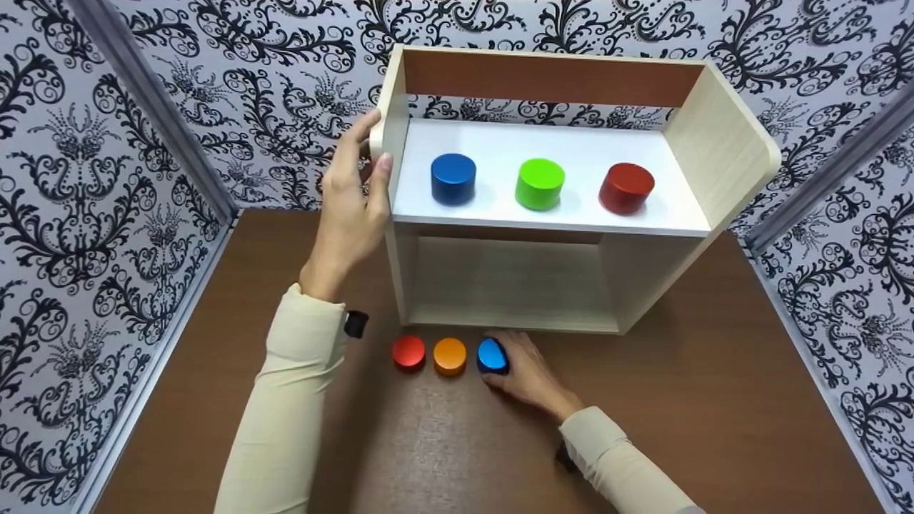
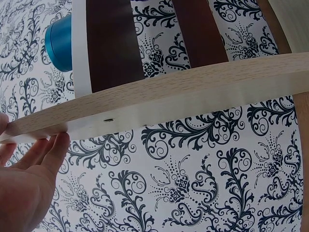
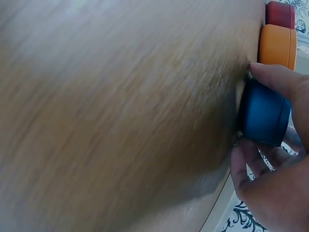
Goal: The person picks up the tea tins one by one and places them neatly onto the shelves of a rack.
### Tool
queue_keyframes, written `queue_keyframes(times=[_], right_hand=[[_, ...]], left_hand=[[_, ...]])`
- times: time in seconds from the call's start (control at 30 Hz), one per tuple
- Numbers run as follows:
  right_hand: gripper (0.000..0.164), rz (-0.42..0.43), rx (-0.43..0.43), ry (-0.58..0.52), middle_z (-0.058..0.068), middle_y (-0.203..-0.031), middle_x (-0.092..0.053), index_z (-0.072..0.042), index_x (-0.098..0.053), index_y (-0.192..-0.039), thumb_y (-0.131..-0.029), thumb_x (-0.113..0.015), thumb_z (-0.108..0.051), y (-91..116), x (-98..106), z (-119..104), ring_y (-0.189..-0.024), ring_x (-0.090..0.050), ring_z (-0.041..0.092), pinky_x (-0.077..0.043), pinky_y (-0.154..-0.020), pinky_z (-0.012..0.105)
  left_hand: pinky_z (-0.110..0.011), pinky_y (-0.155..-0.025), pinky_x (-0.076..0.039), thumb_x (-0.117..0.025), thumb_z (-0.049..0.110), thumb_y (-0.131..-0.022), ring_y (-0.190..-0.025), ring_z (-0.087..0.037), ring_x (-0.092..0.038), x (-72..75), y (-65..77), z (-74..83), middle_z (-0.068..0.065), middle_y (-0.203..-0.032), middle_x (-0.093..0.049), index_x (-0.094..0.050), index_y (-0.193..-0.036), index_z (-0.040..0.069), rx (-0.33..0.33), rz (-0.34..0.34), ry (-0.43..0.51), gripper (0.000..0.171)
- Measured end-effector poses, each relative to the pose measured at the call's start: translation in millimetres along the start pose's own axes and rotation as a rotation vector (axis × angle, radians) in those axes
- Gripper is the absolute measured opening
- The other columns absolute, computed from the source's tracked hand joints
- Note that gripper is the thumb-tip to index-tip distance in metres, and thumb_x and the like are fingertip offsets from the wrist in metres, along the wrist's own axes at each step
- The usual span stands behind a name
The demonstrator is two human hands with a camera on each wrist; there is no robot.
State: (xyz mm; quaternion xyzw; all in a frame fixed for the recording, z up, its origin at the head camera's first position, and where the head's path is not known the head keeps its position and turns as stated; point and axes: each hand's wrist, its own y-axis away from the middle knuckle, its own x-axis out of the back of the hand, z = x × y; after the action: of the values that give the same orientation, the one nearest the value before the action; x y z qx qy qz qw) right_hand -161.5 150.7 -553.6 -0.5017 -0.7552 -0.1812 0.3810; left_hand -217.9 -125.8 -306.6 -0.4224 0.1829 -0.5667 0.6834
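Observation:
On the table in front of the shelf, my right hand (image 1: 525, 368) holds a shiny blue round container (image 1: 491, 356) between thumb and fingers. A seam like a lid's edge runs round this container in the right wrist view, close over the wood. An orange round container (image 1: 450, 356) stands just left of it, then a red one (image 1: 408, 353). My left hand (image 1: 353, 200) grips the left side panel (image 2: 145, 99) of the small wooden shelf, thumb on one face and fingers on the other.
The shelf's white upper board (image 1: 493, 139) carries a blue container (image 1: 453, 178), a green container (image 1: 540, 184) and a dark red container (image 1: 627, 188). Below it is a lower compartment (image 1: 510, 282). Patterned walls (image 1: 78, 214) enclose the brown table (image 1: 714, 400).

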Motion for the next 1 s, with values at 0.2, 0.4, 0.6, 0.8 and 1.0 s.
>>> queue_keyframes(times=[0.2,0.4,0.6,0.8,1.0], right_hand=[[0.063,0.031,-0.018,-0.047,0.019,-0.134,-0.058,-0.002,-0.057,-0.137,-0.082,-0.086,-0.015,-10,7,-2,-0.122,-0.054,0.04,-0.047,-0.104,0.06],[0.063,0.064,-0.056,-0.077,0.02,-0.134,-0.057,-0.003,-0.057,-0.137,-0.083,-0.086,-0.016,-29,15,-9,-0.12,-0.055,0.039,-0.048,-0.105,0.057],[0.064,0.047,-0.074,-0.086,0.023,-0.137,-0.054,0.0,-0.053,-0.14,-0.086,-0.083,-0.015,-51,18,-15,-0.122,-0.054,0.04,-0.046,-0.108,0.057],[0.066,0.078,-0.021,-0.066,0.025,-0.135,-0.055,0.007,-0.052,-0.139,-0.084,-0.083,-0.013,-70,15,-13,-0.122,-0.054,0.041,-0.045,-0.109,0.055],[0.067,0.065,-0.009,-0.049,0.027,-0.133,-0.056,0.009,-0.053,-0.137,-0.082,-0.084,-0.01,-85,8,-16,-0.121,-0.054,0.043,-0.045,-0.109,0.055]], left_hand=[[-0.033,-0.104,-0.052,-0.048,0.002,-0.105,-0.118,-0.029,-0.058,0.5,-0.2,0.0,-0.026,-0.137,-0.052,-0.042,-0.146,-0.009,-0.003,0.002,-0.01,0.043],[-0.031,-0.104,-0.052,-0.048,0.002,-0.105,-0.12,-0.029,-0.058,0.7,-0.6,-0.2,-0.027,-0.138,-0.052,-0.041,-0.145,-0.01,-0.009,0.002,-0.019,0.043],[-0.032,-0.104,-0.052,-0.047,0.003,-0.105,-0.12,-0.03,-0.058,0.7,-0.3,-0.4,-0.027,-0.139,-0.051,-0.041,-0.146,-0.01,-0.014,0.004,-0.018,0.043],[-0.031,-0.102,-0.053,-0.047,0.003,-0.105,-0.118,-0.03,-0.059,-0.4,-0.2,-0.9,-0.027,-0.138,-0.051,-0.04,-0.145,-0.01,-0.016,-0.007,-0.022,0.043],[-0.032,-0.1,-0.054,-0.047,0.003,-0.105,-0.116,-0.03,-0.059,-0.6,0.1,-1.9,-0.027,-0.135,-0.053,-0.041,-0.145,-0.01,-0.019,-0.008,-0.025,0.042]])
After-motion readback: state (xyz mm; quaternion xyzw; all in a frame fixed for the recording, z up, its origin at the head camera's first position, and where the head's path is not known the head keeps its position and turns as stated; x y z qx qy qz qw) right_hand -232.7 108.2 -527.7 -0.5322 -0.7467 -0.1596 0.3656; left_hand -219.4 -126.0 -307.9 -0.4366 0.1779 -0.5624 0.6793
